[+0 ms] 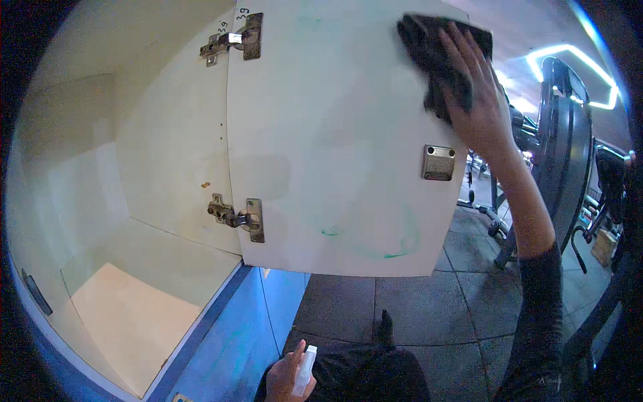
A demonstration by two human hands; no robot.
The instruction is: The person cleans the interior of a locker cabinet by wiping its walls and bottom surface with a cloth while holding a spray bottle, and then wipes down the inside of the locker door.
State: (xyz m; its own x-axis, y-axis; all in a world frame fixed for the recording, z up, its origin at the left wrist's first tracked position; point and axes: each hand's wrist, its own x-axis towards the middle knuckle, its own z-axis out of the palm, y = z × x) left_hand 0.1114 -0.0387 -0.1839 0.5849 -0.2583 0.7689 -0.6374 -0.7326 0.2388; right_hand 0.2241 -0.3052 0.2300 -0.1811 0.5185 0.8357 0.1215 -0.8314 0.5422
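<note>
My right hand (479,103) presses a dark cloth (427,50) flat against the upper right of a white cabinet door (326,135), seen from its inner face. The hand's fingers lie spread over the cloth, and the cloth is blurred. Green smears (399,254) mark the lower part of the door. A small white spray bottle (305,372) is in my left hand (284,377), low in front of my lap, with the index finger pointing up beside its top.
Two metal hinges (254,221) join the door to the open locker (166,151) on the left. A metal latch plate (438,162) sits near the door's free edge. Blue locker fronts (236,321) stand below. Gym machines (565,140) rise on the right over dark floor tiles (417,309).
</note>
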